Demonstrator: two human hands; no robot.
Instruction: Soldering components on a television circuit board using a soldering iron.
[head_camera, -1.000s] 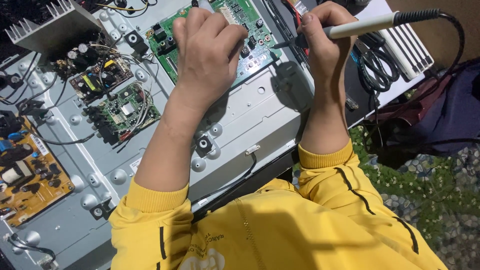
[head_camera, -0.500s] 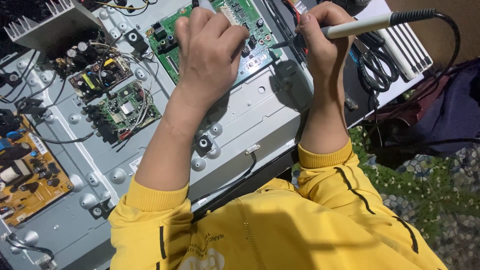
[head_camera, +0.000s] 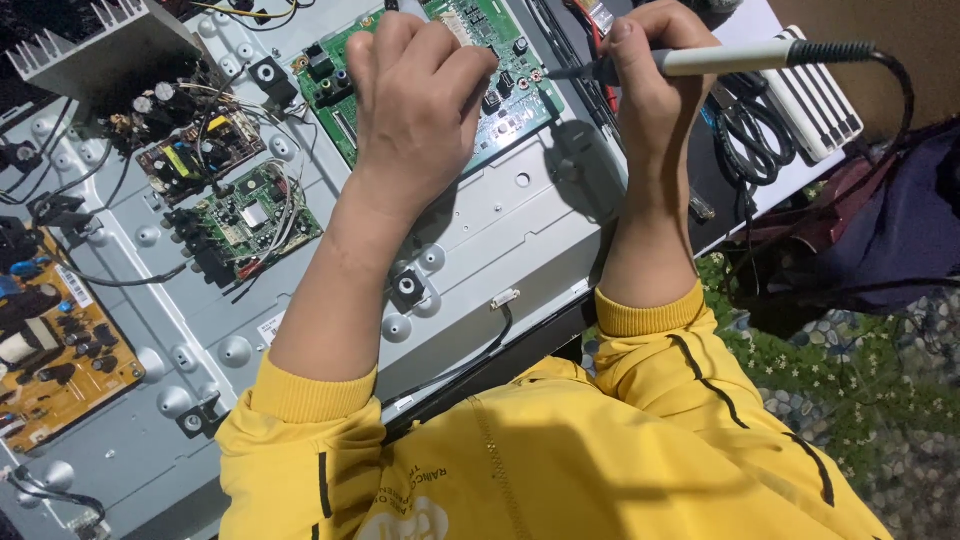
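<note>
Two bare hands are over the green circuit board (head_camera: 505, 95), which sits screwed to the grey metal back panel (head_camera: 520, 235) of an opened flat screen. The left hand (head_camera: 420, 100) lies palm-down on the middle of the board, fingers (head_camera: 395, 45) curled toward its far edge; whether they pinch anything underneath cannot be told. The right hand (head_camera: 650, 85) hovers just off the board's right edge, fingers wrapped tight round a white pen-shaped soldering iron (head_camera: 720, 60), held nearly level, its dark tip pointing left and reaching over the board's right side close to the surface; contact is not clear. A black cord runs from the iron's rear away from the board.

Left of the green board, well apart, a small green board with tangled wires (head_camera: 250, 220) and beyond it a brown power board (head_camera: 45, 330), both on the same panel. A silver finned heat sink (head_camera: 100, 45) sits at the far left corner. Right of the board, past the panel's edge, a white ribbed block (head_camera: 815, 95) and a coil of black cable (head_camera: 755, 130). Yellow sleeves (head_camera: 650, 320) are pushed up both forearms.
</note>
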